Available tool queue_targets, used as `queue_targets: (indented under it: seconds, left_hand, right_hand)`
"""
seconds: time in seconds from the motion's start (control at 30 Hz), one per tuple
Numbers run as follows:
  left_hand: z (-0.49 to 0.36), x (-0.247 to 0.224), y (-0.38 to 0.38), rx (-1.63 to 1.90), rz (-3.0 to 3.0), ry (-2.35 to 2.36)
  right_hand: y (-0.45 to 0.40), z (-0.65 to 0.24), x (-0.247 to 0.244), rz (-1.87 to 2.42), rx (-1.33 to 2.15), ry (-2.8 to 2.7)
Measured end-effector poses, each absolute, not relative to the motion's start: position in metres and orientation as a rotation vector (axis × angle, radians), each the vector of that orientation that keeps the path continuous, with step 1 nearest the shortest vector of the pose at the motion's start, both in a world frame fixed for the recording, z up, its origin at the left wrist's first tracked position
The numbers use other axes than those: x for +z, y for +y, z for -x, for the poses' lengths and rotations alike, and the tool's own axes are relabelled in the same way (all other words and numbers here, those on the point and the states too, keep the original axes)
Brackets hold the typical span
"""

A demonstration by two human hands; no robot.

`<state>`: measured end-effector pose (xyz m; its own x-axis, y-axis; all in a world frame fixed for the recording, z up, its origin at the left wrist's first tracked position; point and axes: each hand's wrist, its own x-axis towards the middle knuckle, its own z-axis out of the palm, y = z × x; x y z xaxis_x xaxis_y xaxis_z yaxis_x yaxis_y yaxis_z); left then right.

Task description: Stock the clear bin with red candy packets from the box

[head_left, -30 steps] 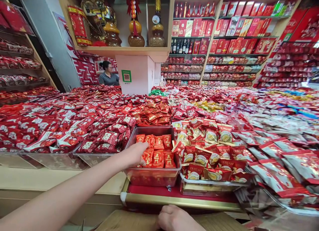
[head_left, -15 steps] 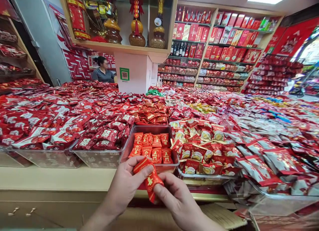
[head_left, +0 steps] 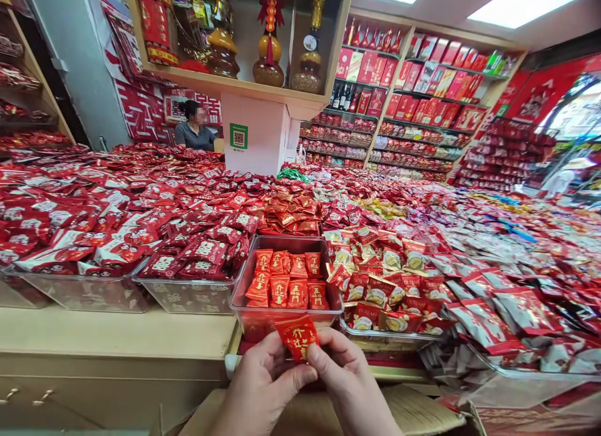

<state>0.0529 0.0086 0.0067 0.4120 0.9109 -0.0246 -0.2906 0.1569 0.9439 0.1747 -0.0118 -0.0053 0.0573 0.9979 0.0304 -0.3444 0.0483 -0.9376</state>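
Note:
A small red candy packet point(head_left: 297, 334) with gold characters is held upright in front of me, its printed face turned towards me. My right hand point(head_left: 342, 368) pinches its lower right corner between thumb and fingers. From the left, my left hand point(head_left: 265, 381) is closed at the packet's lower edge, thumb in front and fingers partly hidden behind. Just beyond both hands is a clear plastic tray point(head_left: 257, 314), where matching red packets point(head_left: 279, 290) stand in neat rows.
Heaped bins of maroon packets point(head_left: 204, 255) lie to the left; durian packets point(head_left: 375, 292) lie to the right. A cardboard box point(head_left: 408, 411) sits below the counter point(head_left: 117, 332). A person point(head_left: 195, 134) is at the back left, near a white pillar point(head_left: 256, 151).
The packet has turned from a slant to upright, its print now facing me. My left hand has moved from its top to its lower edge, and both hands are closer together.

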Motion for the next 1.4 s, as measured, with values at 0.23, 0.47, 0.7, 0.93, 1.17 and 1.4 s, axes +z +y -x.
queue_targets:
  seconds: [0.23,0.47,0.7,0.93,1.17,1.4]
  left_hand:
    - [-0.046,0.012,0.01,0.834,-1.318,0.708]
    - [-0.044,-0.009,0.012,0.868,-1.405,0.847]
    - [-0.046,-0.005,0.014,0.899,-1.212,0.746]
    - [-0.046,0.001,0.01,0.891,-1.222,0.753]
    - [-0.038,0.047,0.061,0.846,-2.056,1.32]
    - [-0.076,0.055,0.161,0.301,-2.366,1.614]
  right_hand:
    - [-0.019,-0.183,-0.011,0.99,1.142,-1.082]
    - [-0.014,-0.182,-0.02,0.957,1.374,-0.892]
    - [-0.014,-0.183,-0.024,0.907,1.406,-0.921]
    - [-0.016,-0.183,-0.02,0.938,1.317,-0.973]
    - [-0.012,-0.181,-0.021,1.05,1.432,-1.084]
    - [-0.016,-0.177,-0.021,1.102,1.455,-1.259]
